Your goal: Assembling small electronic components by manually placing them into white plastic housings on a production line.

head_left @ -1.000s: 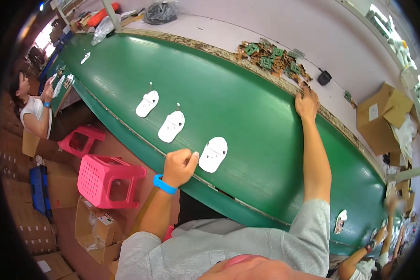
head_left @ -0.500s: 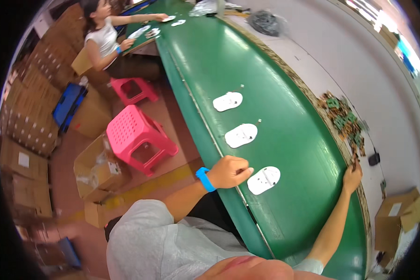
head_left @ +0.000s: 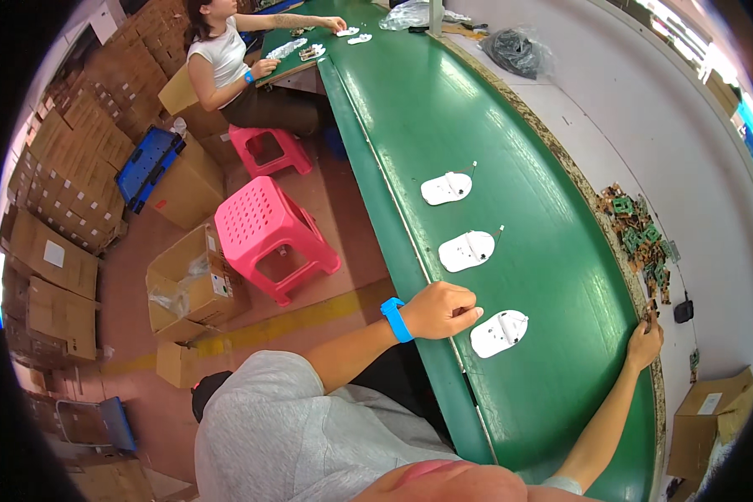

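My left hand (head_left: 442, 310) is closed in a fist at the near edge of the green conveyor belt (head_left: 560, 368), a blue band round its wrist. What it holds, if anything, is hidden. Just right of it lies the nearest white oval plastic shell (head_left: 499, 335). Two more such shells, a middle one (head_left: 466, 252) and a farther one (head_left: 446, 189), lie up the belt, each with a thin lead sticking out. At the belt's far right edge my right hand (head_left: 645, 345) pinches a small brown circuit board (head_left: 651, 311), below a heap of green and brown circuit boards (head_left: 640, 238).
A co-worker (head_left: 226, 58) sits at the far left, reaching over the belt to white parts (head_left: 358, 39). Pink stools (head_left: 259, 213), an open carton (head_left: 180, 289) and stacked boxes (head_left: 67, 184) stand left. On the right ledge are a black bag (head_left: 514, 52) and a carton (head_left: 711, 418).
The view has turned a little left, so the belt and shells sit farther right in the picture. Both hands keep nearly the same pose and place against the belt.
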Demonstrator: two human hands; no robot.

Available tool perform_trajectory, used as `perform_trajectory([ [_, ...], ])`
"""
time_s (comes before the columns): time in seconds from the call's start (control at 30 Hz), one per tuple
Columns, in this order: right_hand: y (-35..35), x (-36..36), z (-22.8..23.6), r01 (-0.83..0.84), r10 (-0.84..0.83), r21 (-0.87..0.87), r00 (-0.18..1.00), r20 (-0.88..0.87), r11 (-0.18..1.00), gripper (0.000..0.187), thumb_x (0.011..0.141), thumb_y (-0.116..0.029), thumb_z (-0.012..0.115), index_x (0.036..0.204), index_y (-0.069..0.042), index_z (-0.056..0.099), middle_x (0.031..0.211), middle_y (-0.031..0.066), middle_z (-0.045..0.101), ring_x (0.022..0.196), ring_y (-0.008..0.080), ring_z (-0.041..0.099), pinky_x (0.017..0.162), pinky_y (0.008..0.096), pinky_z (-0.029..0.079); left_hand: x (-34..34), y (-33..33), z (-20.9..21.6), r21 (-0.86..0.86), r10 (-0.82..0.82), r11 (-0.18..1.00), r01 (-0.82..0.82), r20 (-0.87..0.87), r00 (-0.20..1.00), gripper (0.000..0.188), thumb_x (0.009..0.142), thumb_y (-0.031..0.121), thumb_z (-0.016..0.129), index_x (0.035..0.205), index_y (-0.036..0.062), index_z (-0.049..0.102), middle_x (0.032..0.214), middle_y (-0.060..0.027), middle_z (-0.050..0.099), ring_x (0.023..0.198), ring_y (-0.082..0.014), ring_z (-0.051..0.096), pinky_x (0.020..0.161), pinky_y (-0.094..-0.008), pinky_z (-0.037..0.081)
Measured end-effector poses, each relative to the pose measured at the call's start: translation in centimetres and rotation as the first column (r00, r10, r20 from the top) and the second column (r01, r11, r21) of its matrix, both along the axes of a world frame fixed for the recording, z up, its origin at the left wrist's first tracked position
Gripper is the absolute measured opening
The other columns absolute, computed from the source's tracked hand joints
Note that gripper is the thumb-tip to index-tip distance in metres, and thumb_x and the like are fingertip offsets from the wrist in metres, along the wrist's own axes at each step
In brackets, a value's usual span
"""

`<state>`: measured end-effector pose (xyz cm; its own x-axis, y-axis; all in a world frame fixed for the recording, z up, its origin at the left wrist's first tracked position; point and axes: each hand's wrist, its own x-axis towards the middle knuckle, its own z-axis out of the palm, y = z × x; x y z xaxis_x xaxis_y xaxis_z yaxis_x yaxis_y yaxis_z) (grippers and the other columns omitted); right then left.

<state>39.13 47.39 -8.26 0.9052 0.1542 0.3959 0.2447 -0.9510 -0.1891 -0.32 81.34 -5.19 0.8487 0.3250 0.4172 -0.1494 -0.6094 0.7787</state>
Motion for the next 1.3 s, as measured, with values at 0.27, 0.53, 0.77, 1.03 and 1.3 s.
perform_trajectory([
  [0.27,-2.6,2.2,-2.5,-0.088,0.087,0.008,0.992,0.094,0.996,0.041,0.094,-0.019,0.056,0.132,-0.012,0.069,0.125,0.0139,0.069,0.111,0.0354,0.064,0.095,0.0404,0.051,0.3,-0.1,0.4,0.002,-0.04,0.999,0.04,-0.034,0.999,0.034,0.091,0.013,0.065,0.065,0.0057,0.044,0.057,-0.0022,0.046,0.05,-0.0204,0.039,0.051,-0.0345,0.036],
  [0.53,-3.1,3.1,-3.2,-0.11,0.102,0.038,0.98,0.17,0.993,0.042,0.094,-0.02,0.055,0.133,-0.011,0.068,0.126,0.0143,0.068,0.112,0.036,0.063,0.096,0.0405,0.05,0.3,0.2,0.6,0.005,-0.05,0.999,0.05,-0.043,0.998,0.031,0.089,0.009,0.066,0.065,0.0033,0.048,0.057,-0.0029,0.047,0.05,-0.0199,0.037,0.05,-0.0328,0.035],
  [0.77,-4.4,2.6,-3.8,-0.163,0.141,0.075,0.961,0.239,0.984,0.043,0.091,-0.015,0.056,0.132,-0.01,0.068,0.125,0.014,0.069,0.111,0.0345,0.064,0.094,0.0397,0.051,0.3,0.0,0.1,-0.074,-0.065,0.995,0.061,-0.05,0.997,0.03,0.086,0.012,0.068,0.063,0.0037,0.051,0.056,-0.003,0.051,0.049,-0.0187,0.039,0.05,-0.0321,0.037],
  [1.03,-4.8,-1.8,-0.8,-0.334,0.298,0.165,0.931,0.212,0.928,0.044,0.089,-0.008,0.057,0.132,-0.009,0.068,0.123,0.0131,0.069,0.108,0.0311,0.065,0.091,0.0367,0.052,0.4,0.2,-0.3,-0.083,-0.099,0.991,0.102,0.039,0.994,0.031,0.085,0.014,0.068,0.062,0.0043,0.051,0.053,-0.003,0.05,0.048,-0.0193,0.039,0.049,-0.0324,0.038],
  [1.3,-2.9,-16.2,8.3,-0.595,0.581,-0.01,0.78,0.233,0.804,0.039,0.083,0.003,0.063,0.122,0.0,0.068,0.115,0.0149,0.067,0.103,0.0318,0.063,0.09,0.0393,0.052,0.0,0.2,-0.8,0.0,-0.033,0.999,0.033,0.029,0.999,0.027,0.086,0.012,0.067,0.065,0.0035,0.052,0.057,-0.0024,0.049,0.05,-0.0184,0.039,0.05,-0.0318,0.036],
])
